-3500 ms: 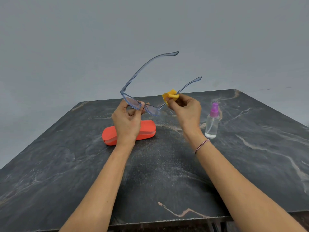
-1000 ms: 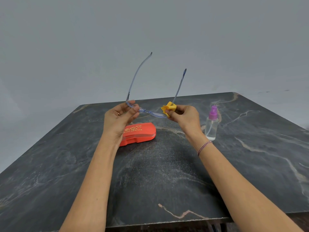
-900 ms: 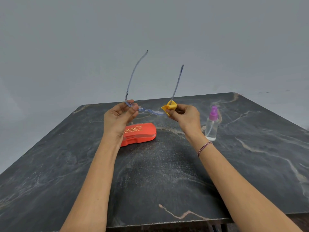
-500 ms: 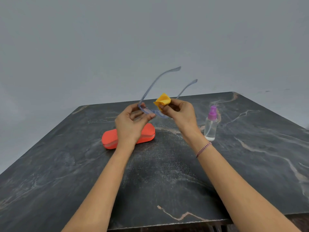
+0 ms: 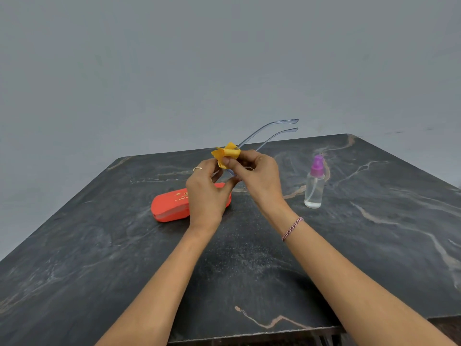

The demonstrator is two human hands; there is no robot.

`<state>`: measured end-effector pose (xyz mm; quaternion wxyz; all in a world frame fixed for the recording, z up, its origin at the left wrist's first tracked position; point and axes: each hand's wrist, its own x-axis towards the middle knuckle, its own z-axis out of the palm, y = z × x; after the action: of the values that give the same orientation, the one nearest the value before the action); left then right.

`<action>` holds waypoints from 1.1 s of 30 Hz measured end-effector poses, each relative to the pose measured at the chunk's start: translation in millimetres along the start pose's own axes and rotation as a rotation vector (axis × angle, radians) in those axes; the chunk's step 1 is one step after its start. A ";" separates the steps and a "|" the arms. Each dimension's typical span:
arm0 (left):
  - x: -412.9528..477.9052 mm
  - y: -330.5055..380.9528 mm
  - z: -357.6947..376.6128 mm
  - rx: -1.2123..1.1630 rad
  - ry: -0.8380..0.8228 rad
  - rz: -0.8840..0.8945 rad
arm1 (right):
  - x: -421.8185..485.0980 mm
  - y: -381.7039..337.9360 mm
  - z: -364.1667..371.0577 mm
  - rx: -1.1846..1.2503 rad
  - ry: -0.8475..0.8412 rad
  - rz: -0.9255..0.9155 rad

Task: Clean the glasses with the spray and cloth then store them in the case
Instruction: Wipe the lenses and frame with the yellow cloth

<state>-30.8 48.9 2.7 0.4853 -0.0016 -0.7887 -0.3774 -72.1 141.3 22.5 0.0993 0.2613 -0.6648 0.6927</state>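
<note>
Clear blue-grey glasses (image 5: 268, 132) are held in the air above the table, their temples pointing up and to the right. My left hand (image 5: 207, 193) grips the front of the frame, mostly hiding the lenses. My right hand (image 5: 257, 174) pinches a small yellow cloth (image 5: 225, 153) against a lens. The shut orange case (image 5: 169, 204) lies on the table just behind my left hand. A clear spray bottle (image 5: 314, 186) with a purple top stands upright to the right of my hands.
The dark marble table (image 5: 249, 265) spreads wide around the hands, its front edge close below my forearms. A plain grey wall rises behind it. A bracelet circles my right wrist (image 5: 291, 228).
The glasses have turned so both temples point right and lie close together. My hands have drawn closer, and the cloth now sits over the lens between them.
</note>
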 end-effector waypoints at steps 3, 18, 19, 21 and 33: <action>-0.5 -1.4 2.0 0.030 0.022 0.006 | -2.1 -1.3 3.2 -0.037 0.070 -0.005; -4.4 2.6 5.5 -0.066 0.030 -0.030 | 1.0 -10.8 -5.8 0.227 0.126 0.026; -3.6 1.0 5.1 -0.040 0.032 -0.019 | -1.2 -8.8 -1.7 0.167 0.099 0.025; -2.4 -0.8 4.7 0.021 0.037 0.001 | -3.8 -5.2 4.0 0.047 0.068 0.018; -4.5 1.5 4.1 -0.089 0.033 -0.032 | 6.2 -25.8 -23.6 0.322 0.234 -0.059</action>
<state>-31.0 54.1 -0.8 0.4914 -0.0044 -0.7629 -0.4200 -70.2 165.4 48.5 0.1532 0.2108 -0.5214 0.8125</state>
